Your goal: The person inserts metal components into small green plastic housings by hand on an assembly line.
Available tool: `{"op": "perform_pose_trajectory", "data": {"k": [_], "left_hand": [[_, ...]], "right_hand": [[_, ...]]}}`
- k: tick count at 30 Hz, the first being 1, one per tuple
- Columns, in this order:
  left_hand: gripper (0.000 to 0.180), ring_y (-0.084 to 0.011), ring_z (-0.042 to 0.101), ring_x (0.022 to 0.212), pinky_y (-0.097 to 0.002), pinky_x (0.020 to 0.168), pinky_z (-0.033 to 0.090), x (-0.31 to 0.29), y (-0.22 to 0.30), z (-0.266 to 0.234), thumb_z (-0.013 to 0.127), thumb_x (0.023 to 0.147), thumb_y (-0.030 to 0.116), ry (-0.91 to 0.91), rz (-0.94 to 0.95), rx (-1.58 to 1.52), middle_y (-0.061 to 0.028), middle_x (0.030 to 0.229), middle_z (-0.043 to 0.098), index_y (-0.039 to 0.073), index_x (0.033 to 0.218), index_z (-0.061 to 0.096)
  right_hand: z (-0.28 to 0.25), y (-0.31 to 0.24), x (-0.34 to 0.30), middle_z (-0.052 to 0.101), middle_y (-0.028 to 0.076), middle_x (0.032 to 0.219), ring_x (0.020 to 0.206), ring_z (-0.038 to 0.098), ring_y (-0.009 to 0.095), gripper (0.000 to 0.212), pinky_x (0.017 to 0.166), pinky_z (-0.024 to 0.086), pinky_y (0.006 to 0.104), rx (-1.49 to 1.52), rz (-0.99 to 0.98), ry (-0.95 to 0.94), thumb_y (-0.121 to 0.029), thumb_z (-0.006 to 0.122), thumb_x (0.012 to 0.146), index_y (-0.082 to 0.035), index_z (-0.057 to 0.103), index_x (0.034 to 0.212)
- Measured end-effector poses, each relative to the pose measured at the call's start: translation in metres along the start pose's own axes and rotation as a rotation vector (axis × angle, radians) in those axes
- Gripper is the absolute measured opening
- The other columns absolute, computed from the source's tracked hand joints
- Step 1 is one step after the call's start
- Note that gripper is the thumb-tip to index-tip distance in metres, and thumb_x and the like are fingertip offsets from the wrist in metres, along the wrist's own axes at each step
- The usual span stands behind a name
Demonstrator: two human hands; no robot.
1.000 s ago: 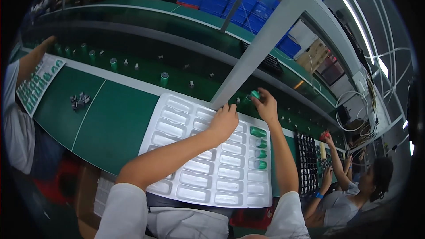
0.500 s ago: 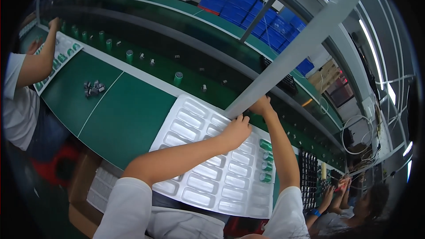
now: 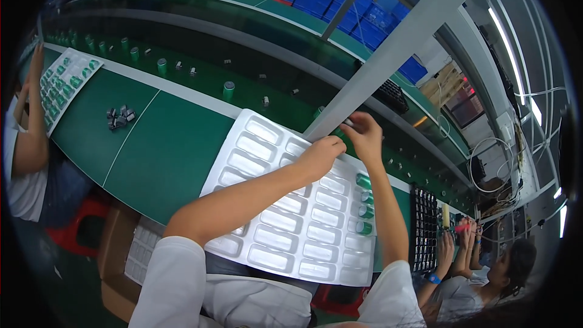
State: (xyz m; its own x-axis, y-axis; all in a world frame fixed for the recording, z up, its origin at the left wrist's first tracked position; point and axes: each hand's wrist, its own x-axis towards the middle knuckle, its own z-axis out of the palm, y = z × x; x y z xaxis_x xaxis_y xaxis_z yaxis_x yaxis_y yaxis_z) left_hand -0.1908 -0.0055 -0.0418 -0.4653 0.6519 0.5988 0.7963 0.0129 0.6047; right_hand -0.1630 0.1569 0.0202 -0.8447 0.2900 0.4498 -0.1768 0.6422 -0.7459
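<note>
My right hand (image 3: pixel 365 136) is raised over the belt edge beside a grey post. Its thumb and fingers pinch a small pale piece (image 3: pixel 348 123). Close to it, my left hand (image 3: pixel 325 153) is curled over the far edge of a white moulded tray (image 3: pixel 291 279). A bit of green shows between the two hands; whatever the left fingers hold is hidden. Several green cylinders (image 3: pixel 364 211) lie in the tray's right-hand column, while its other visible pockets are bare.
The grey post (image 3: pixel 388 64) slants up right behind my hands. On the conveyor belt (image 3: pixel 200 82) stand a green cylinder (image 3: pixel 228 90) and small parts. Dark small parts (image 3: pixel 120 117) lie left, near a co-worker's tray (image 3: pixel 65 88). At right is a black gridded tray (image 3: pixel 423 231).
My right hand has lifted from the belt, and a pale piece now shows in its fingertips. The left hand stays by the tray's far edge. The co-worker at left has drawn an arm back.
</note>
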Motion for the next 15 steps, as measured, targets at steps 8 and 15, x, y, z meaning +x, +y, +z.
{"op": "perform_pose_trajectory", "data": {"k": [8, 15], "left_hand": [[0.023, -0.0299, 0.063, 0.110, -0.0368, 0.091, 0.054, 0.009, 0.023, -0.009, 0.066, 0.076, -0.010, 0.348, 0.266, -0.242, -0.0148, 0.117, 0.064, -0.002, 0.098, 0.069], [0.048, -0.0187, 0.066, 0.101, -0.0316, 0.086, 0.057, 0.006, 0.035, 0.003, 0.064, 0.092, 0.001, -0.005, -0.579, -1.190, -0.0145, 0.117, 0.065, 0.000, 0.137, 0.049]], "right_hand": [[-0.031, 0.007, -0.088, 0.066, 0.008, 0.111, 0.099, 0.062, 0.015, 0.035, 0.083, 0.051, 0.0293, 0.887, 0.342, 0.264, -0.023, 0.058, 0.101, -0.001, 0.058, 0.128], [-0.024, 0.006, -0.087, 0.065, 0.007, 0.101, 0.095, 0.063, 0.014, 0.033, 0.083, 0.052, 0.0279, 0.955, 0.432, 0.221, -0.009, 0.060, 0.098, 0.002, 0.058, 0.129]]}}
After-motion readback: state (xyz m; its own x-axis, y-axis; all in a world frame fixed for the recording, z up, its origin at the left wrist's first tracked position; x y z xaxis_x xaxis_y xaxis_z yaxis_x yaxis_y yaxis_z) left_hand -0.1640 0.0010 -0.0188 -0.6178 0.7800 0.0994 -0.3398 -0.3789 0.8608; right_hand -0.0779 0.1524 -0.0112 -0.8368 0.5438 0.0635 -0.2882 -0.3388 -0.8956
